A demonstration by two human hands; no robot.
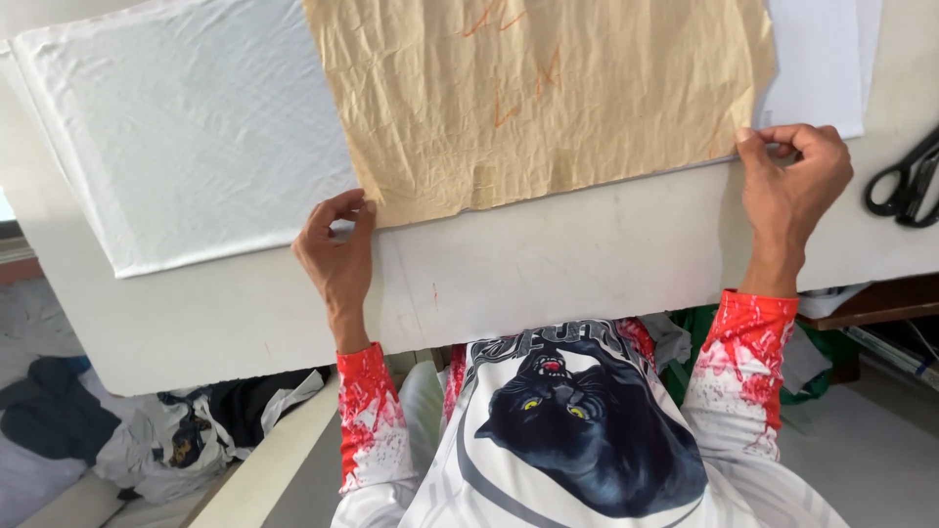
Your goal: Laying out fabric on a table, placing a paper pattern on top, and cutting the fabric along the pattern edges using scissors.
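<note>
A crumpled tan paper sheet with faint orange marks lies on top of white fabric spread over a white table. My left hand pinches the paper's near left corner together with the fabric edge. At the paper's near right corner, my right hand pinches the paper and the fabric beneath it. Both sleeves are white with red splashes.
Black-handled scissors lie at the table's right edge. Piled clothes sit on the floor at lower left, under the table's near edge. More cloth and a dark shelf show at the right, below the table.
</note>
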